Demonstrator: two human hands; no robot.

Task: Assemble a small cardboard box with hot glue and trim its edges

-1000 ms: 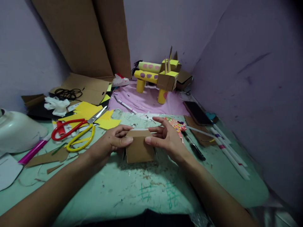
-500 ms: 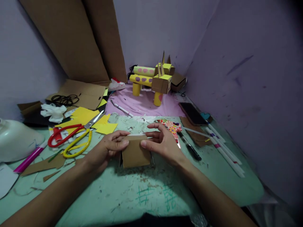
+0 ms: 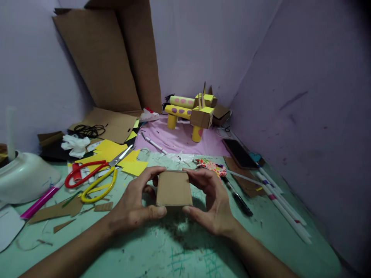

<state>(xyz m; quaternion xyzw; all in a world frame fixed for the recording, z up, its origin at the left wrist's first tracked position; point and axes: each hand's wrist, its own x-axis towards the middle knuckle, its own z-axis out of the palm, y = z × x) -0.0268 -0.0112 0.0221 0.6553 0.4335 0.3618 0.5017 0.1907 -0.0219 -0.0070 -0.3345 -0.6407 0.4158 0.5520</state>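
Note:
A small brown cardboard box (image 3: 174, 188) is held between my two hands over the green table. My left hand (image 3: 139, 200) grips its left side, with the thumb at the near left corner and the fingers at the far edge. My right hand (image 3: 213, 200) holds the right side the same way, thumb at the near right corner. The box's flat top faces up; its underside is hidden. Beyond my right hand lie a floral-patterned object (image 3: 211, 166) and a black pen (image 3: 239, 199).
Scissors with red and yellow handles (image 3: 100, 173) lie on yellow paper (image 3: 135, 167) at left. Cardboard animal figures (image 3: 199, 116) stand on a pink cloth (image 3: 153, 133) at the back. A phone (image 3: 240, 153) and white sticks (image 3: 285, 208) lie at right, a white container (image 3: 31, 179) at far left.
Both hands have shifted grip: the thumbs moved from the far edge to the near corners of the box. The box's top now lies flatter. The camera view has tilted upward slightly.

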